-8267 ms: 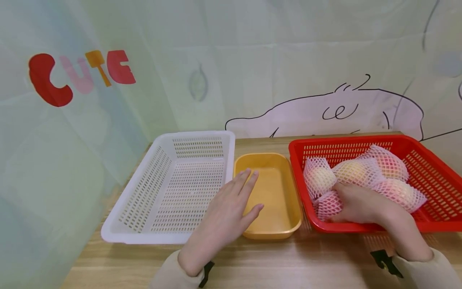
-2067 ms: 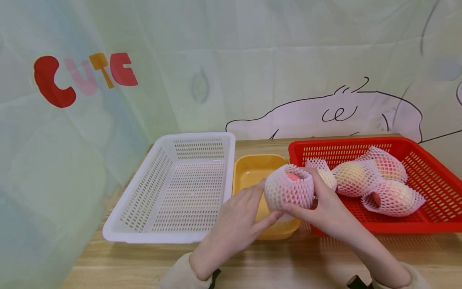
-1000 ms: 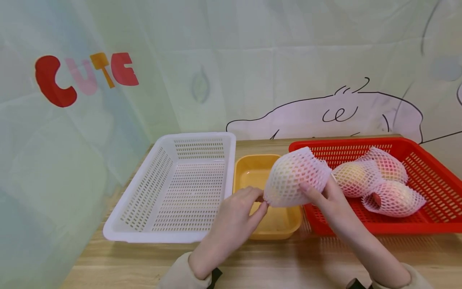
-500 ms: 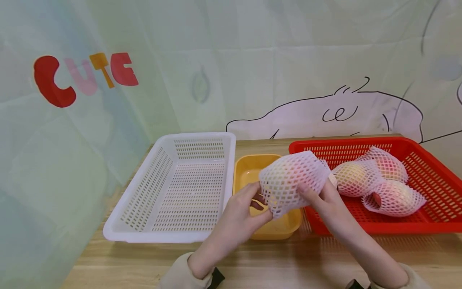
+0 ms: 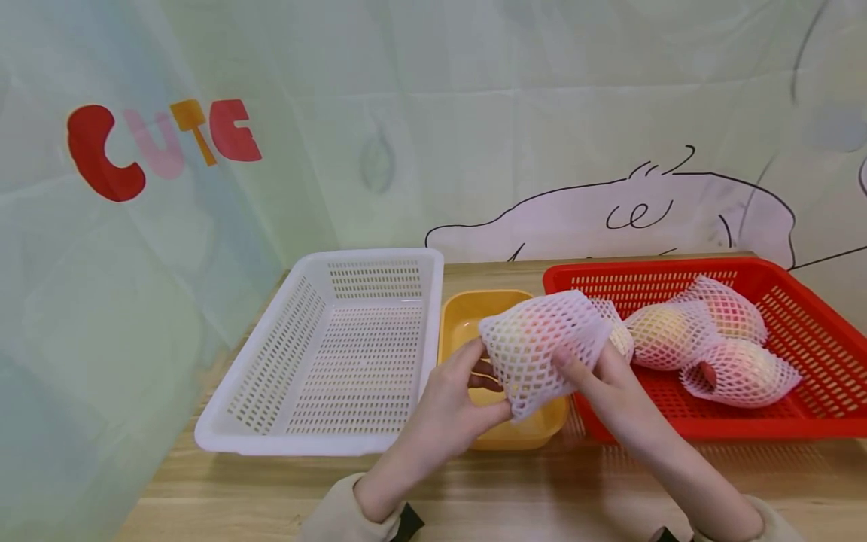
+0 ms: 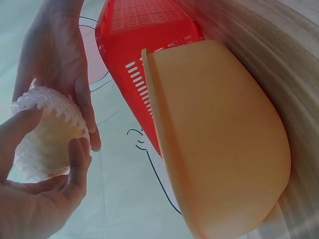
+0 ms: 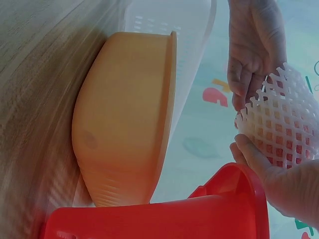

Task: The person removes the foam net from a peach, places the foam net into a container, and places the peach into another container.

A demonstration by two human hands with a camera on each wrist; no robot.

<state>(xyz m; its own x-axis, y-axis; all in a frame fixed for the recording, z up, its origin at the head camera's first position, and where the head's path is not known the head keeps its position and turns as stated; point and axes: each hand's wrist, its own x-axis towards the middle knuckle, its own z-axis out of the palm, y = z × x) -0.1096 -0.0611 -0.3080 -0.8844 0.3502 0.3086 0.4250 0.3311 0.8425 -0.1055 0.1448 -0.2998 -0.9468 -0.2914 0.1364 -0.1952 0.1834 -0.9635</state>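
In the head view, a round red-and-yellow fruit in a white foam net (image 5: 542,342) is held up over the yellow tub (image 5: 504,440). My right hand (image 5: 603,380) grips it from the right, thumb on the near side of the net. My left hand (image 5: 450,403) pinches the net's left end, its thumb at the lower corner and fingers at the upper edge. The left wrist view shows pale yellow fruit skin (image 6: 52,142) in the net's opening, between the left thumb and fingers. Red skin shows through the mesh in the right wrist view.
A white perforated basket (image 5: 230,436) stands left of the tub. To its right, a red basket (image 5: 833,361) holds several fruits in foam nets (image 5: 741,373). All stand on a wooden table (image 5: 488,497) before a printed cloth backdrop (image 5: 474,150).
My right hand has lifted the netted fruit out of the red basket and turned it. My left hand has moved from above the tub to the net's end, which now spreads wider.
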